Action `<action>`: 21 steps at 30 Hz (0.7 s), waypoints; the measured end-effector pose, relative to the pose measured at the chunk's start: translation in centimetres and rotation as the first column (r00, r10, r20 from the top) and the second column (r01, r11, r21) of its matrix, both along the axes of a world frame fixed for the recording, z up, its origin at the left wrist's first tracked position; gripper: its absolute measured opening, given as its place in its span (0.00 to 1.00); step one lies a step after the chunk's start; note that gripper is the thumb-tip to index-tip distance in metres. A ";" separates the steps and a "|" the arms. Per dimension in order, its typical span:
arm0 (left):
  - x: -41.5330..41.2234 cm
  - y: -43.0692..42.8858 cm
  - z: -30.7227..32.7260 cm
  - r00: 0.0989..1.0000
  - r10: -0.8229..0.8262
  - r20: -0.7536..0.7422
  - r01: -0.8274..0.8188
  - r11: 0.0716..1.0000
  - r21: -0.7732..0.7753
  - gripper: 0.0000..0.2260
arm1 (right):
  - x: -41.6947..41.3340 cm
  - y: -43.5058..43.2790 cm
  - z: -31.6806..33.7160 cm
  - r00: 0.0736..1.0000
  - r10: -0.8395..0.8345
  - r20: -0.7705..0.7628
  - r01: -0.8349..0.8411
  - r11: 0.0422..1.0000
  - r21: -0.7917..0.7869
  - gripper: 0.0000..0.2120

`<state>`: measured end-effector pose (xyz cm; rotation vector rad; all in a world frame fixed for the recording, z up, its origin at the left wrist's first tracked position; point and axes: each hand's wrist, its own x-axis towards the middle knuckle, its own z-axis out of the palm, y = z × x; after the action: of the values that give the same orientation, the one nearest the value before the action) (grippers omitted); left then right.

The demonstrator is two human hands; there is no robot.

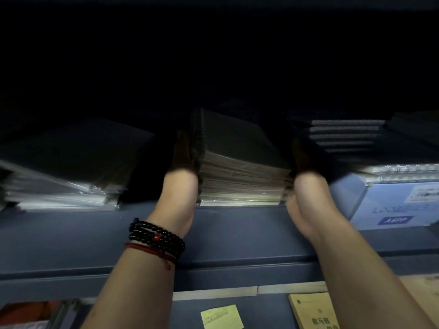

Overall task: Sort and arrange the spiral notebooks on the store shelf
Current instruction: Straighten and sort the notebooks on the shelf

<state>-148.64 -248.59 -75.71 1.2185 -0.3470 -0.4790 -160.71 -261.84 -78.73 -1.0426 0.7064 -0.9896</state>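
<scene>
Left hand [181,167] and right hand [306,179] are pressing flat against opposite sides of the notebook stack [240,167]; uneven pushing could topple it off the shelf [237,224] edge.

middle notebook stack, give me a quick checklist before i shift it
1. Left hand flat on the middle stack, spiral side: ok.
2. Right hand on the opposite side: ok.
3. Gap to the left stack: ok.
4. Gap to the right stack: cannot tell, the hand covers it.
5. Room behind on the shelf: cannot tell, too dark.
</scene>
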 end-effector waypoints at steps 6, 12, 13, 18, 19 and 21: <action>0.5 -0.2 -1.0 0.994 -0.057 0.093 0.058 0.998 -0.011 0.25 | 0.0 -0.5 -0.8 0.998 0.055 0.005 -0.054 0.994 -0.091 0.34; 0.9 0.1 -1.5 0.990 -0.100 0.100 0.101 0.995 -0.005 0.22 | -0.1 -0.1 -0.8 0.998 0.027 -0.047 -0.033 0.992 -0.120 0.28; 0.9 0.2 -1.5 0.989 -0.102 0.103 0.102 0.995 0.005 0.22 | -0.1 -0.1 -0.7 0.998 0.024 -0.055 -0.031 0.993 -0.114 0.27; 0.5 0.3 -1.2 0.986 -0.136 0.096 0.138 0.990 -0.007 0.22 | -0.2 0.0 -0.6 0.993 0.120 -0.021 -0.121 0.987 -0.104 0.30; 0.4 0.2 -1.2 0.984 -0.149 0.094 0.151 0.988 -0.017 0.21 | -0.2 -0.1 -0.6 0.992 0.125 -0.013 -0.126 0.985 -0.114 0.34; 0.3 0.1 -1.3 0.979 -0.177 0.097 0.181 0.983 -0.031 0.20 | -0.1 -0.2 -0.7 0.990 0.139 0.021 -0.135 0.982 -0.134 0.38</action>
<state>-148.29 -248.45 -77.03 1.1786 -0.5476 -0.5683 -160.85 -262.05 -79.40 -1.1740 0.5422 -0.9397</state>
